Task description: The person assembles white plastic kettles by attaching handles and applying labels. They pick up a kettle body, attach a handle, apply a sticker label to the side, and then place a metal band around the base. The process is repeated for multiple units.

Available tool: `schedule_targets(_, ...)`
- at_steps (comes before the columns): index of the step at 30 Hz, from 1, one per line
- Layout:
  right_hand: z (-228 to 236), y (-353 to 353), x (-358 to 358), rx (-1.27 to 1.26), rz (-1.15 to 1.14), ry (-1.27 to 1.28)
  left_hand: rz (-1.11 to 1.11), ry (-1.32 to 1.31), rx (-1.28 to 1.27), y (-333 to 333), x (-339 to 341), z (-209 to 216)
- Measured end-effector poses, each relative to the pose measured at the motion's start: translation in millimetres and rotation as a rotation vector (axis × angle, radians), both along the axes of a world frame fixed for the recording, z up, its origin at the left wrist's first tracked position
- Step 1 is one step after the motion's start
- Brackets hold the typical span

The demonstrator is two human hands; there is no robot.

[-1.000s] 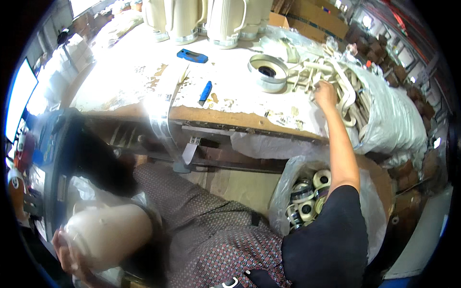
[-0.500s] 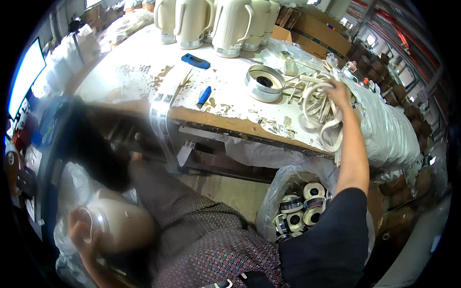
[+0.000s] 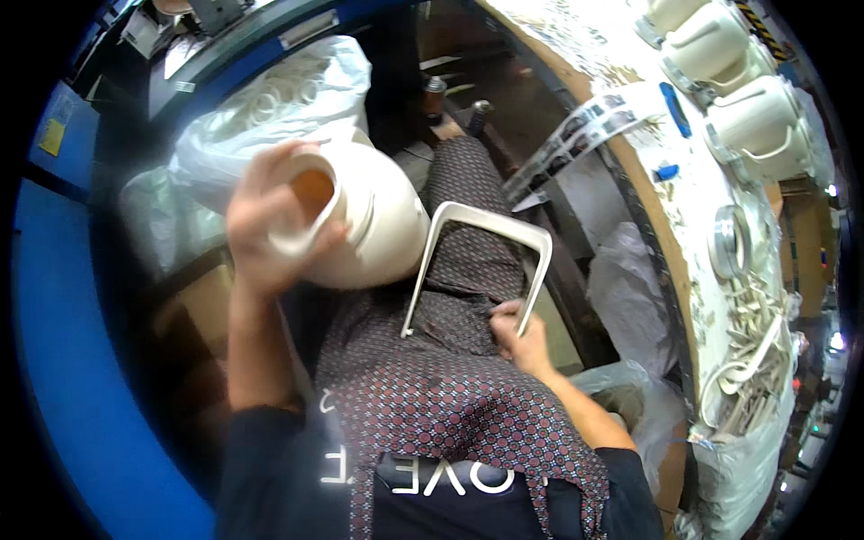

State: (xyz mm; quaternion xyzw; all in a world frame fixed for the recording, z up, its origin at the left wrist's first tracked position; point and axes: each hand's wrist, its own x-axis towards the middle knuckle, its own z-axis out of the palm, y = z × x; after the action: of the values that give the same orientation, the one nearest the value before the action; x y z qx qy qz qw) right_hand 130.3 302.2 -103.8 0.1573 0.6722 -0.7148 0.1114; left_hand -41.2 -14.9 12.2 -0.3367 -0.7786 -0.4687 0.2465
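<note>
Our left hand (image 3: 256,225) is gripping the white jug body (image 3: 382,216) at its mouth; blur is hiding the exact finger placing. Our right hand (image 3: 524,344) is grasping the white U-shaped handle (image 3: 495,221) near one end. We are holding the jug body tilted above the lap, and are unable to tell whether it is resting on the leg or touching the handle.

We are judging the step in hand to be bringing handle and body together, nothing yet being joined. The next move, in our judgement, is calling for turning the body's side toward the handle's free ends while steadying it.

Beyond the left hand, a plastic bag (image 3: 342,81) is holding white rings. On our right, a label strip (image 3: 576,135) is hanging over the near edge of the table (image 3: 697,216). Cream jugs (image 3: 760,126) are standing toward its far edge; loose handles (image 3: 751,360) are lying heaped toward its right end.
</note>
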Motion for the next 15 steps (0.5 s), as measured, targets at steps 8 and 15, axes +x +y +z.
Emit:
schedule_targets(8, 56, -73, -176, -0.525, -0.199, 0.387, 0.074, 0.024, 0.079, -9, 59, -28)
schedule_targets(15, 40, -125, -182, -0.539, 0.045, 0.183, 0.113, 0.003, 0.085, -2, 49, -39)
